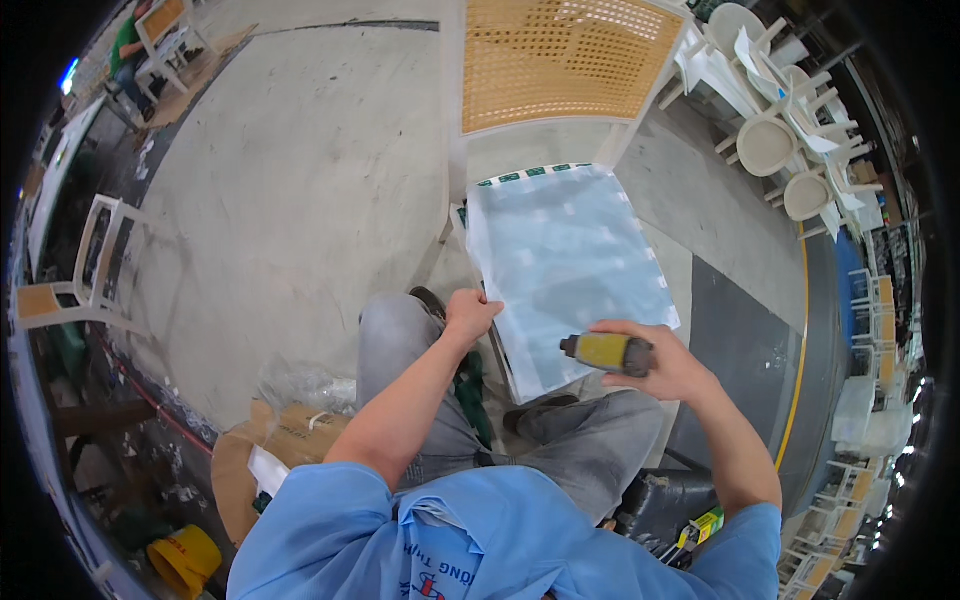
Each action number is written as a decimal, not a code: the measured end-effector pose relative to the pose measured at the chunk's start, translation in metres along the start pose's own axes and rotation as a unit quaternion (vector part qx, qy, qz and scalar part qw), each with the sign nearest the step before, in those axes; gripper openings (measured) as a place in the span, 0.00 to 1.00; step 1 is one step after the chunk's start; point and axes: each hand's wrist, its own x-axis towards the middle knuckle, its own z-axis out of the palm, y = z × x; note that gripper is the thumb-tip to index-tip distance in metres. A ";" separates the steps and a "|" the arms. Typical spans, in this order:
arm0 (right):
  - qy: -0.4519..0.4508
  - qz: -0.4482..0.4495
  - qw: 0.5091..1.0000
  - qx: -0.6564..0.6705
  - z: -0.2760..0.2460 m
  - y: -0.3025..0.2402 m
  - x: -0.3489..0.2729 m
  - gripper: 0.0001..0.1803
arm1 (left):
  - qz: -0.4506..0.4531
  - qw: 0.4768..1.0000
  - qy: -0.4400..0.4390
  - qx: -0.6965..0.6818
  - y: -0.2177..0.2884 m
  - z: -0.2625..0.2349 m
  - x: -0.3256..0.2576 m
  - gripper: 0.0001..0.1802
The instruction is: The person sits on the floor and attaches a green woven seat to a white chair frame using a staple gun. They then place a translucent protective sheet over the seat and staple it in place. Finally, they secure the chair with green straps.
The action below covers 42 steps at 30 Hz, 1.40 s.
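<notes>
While the right hand point(672, 365) wraps around a yellow-and-black power tool point(603, 351) in the head view, the left hand point(470, 316) rests at the left edge of a chair seat point(570, 255), its fingers curled narrow; whether they pinch the covering there I cannot tell. The seat lies in front of the person's knees, draped with a translucent whitish sheet point(555, 235) that shows a green-patterned strip along its far edge. The tool appears over the near right part of the seat, its nose pointing left toward the other hand; contact with the sheet is unclear. Beyond the seat rises a woven cane backrest point(570, 65) in a pale frame.

Beside the person's left leg sits a brown paper bag point(235, 465), with crumpled clear plastic point(305, 385) just past it. A yellow bucket point(185, 562) stands at lower left, a pale chair point(95, 262) farther up that side. Pale stools point(768, 145) crowd the upper right, and a co-worker in green point(128, 50) sits at upper left.
</notes>
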 end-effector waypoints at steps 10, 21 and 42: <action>-0.204 -0.033 0.951 -0.229 0.048 0.041 0.112 0.38 | -0.008 1.000 0.010 -0.019 -0.001 0.000 0.013 0.14; -0.229 -0.041 0.939 -0.252 0.060 0.037 0.133 0.36 | 0.002 1.000 0.003 -0.002 0.000 -0.006 0.015 0.15; 0.013 -0.021 0.999 -0.025 0.034 0.020 0.054 0.34 | 0.033 0.996 0.029 -0.082 0.053 -0.028 0.079 0.16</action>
